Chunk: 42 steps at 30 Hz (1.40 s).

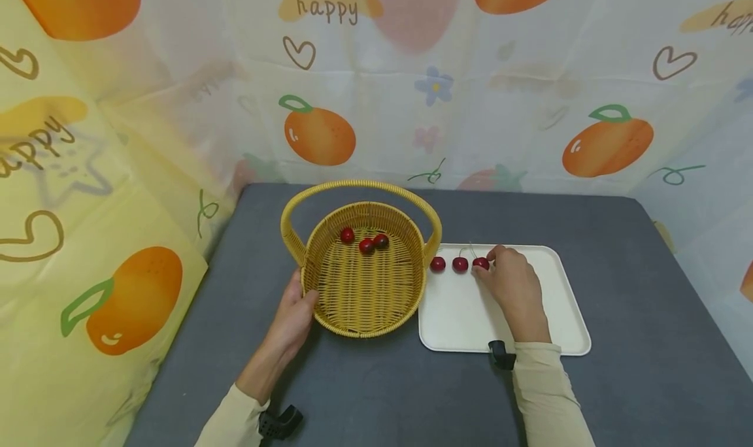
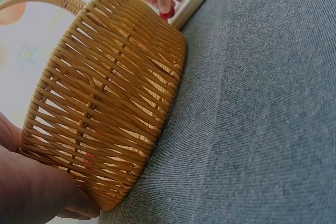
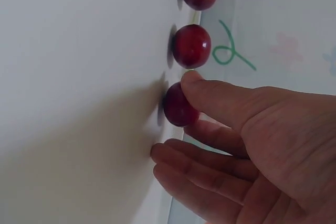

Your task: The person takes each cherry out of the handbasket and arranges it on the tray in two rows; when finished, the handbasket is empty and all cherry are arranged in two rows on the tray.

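Observation:
My left hand (image 1: 296, 311) grips the near left side of a yellow wicker basket (image 1: 365, 323), thumb over the rim. Three dark red cherries lie inside it toward the back, one of them a cherry (image 1: 347, 236) apart from the other two. To the right, my right hand (image 1: 513, 288) pinches a cherry (image 3: 180, 106) between thumb and index finger, at the surface of a white tray (image 1: 459, 323). Beside that fruit, a second cherry (image 1: 460, 264) and a third cherry (image 1: 438, 264) stand in a row on the tray, stems up.
The basket's arched handle (image 1: 361, 183) rises over its back, and its right side overlaps the tray's left edge in the head view. Both stand on a dark grey tabletop (image 1: 400, 395). A fruit-printed cloth (image 1: 376, 107) hangs behind the table and along its sides.

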### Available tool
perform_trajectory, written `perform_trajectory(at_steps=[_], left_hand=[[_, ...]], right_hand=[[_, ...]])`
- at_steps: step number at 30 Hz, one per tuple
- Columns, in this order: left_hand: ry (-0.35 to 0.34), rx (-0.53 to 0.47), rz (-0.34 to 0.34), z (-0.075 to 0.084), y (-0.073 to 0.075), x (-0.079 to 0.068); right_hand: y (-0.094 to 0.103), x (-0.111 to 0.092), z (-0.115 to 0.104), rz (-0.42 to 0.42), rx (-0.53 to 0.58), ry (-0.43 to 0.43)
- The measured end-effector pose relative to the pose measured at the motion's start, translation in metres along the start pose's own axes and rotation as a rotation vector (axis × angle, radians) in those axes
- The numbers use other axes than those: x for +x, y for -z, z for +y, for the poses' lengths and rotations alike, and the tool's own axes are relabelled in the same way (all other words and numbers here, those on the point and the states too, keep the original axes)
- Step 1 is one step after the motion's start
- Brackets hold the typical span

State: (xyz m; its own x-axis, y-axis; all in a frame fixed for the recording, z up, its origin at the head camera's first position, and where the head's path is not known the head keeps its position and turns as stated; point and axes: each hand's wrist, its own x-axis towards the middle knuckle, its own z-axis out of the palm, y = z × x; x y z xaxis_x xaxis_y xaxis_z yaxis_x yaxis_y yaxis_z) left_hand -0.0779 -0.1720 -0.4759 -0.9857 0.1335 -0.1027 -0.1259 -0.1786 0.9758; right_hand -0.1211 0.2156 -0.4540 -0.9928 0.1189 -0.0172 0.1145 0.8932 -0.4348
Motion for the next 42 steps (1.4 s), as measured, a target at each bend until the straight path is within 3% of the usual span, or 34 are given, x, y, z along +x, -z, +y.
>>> perform_trajectory(at_steps=[24,28,35,42], left_hand=[[0.001,-0.02,0.006,-0.001,-0.001,0.0],[0.005,-0.016,0.009,0.0,0.0,-0.001],[0.009,0.001,0.007,-0.001,0.002,-0.002],[0.003,0.007,0.004,-0.001,0.002,-0.001]], right_hand=[[0.009,-0.008,-0.005,-0.021,-0.015,-0.002],[0.026,-0.017,-0.018,0.036,-0.019,0.044],[0.068,-0.044,-0.057,0.216,0.036,0.162],[0.093,-0.072,-0.1,0.323,0.159,0.351]])
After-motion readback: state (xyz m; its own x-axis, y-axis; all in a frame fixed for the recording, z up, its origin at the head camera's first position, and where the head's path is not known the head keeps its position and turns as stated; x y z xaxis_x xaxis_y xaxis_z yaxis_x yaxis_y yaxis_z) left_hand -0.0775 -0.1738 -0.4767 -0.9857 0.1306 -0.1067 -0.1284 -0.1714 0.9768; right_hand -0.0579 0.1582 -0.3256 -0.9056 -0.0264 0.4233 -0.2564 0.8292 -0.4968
